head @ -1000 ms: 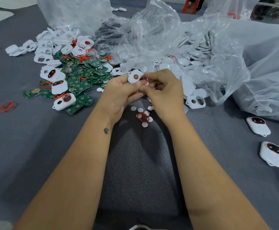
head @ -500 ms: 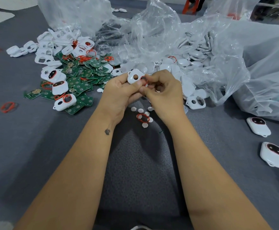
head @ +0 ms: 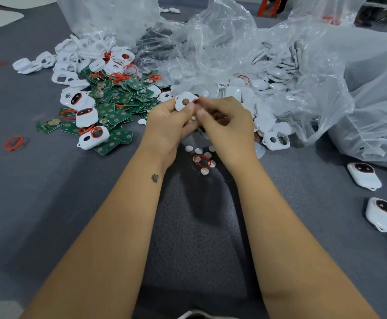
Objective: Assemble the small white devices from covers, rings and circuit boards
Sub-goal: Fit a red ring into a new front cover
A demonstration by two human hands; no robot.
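Fingers of the left hand (head: 164, 125) pinch a white cover (head: 184, 102) at frame centre; the right hand (head: 230, 126) curls in beside it, its grasp too blurred to tell. Just below lies a red ring (head: 201, 161). Beyond, upper left, green circuit boards (head: 119, 104) pile up.

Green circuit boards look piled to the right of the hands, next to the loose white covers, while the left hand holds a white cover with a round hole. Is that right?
Not quite. The head view shows the green circuit boards piled to the left of the hands, next to the loose white covers. The left hand does hold the white cover with a round hole.
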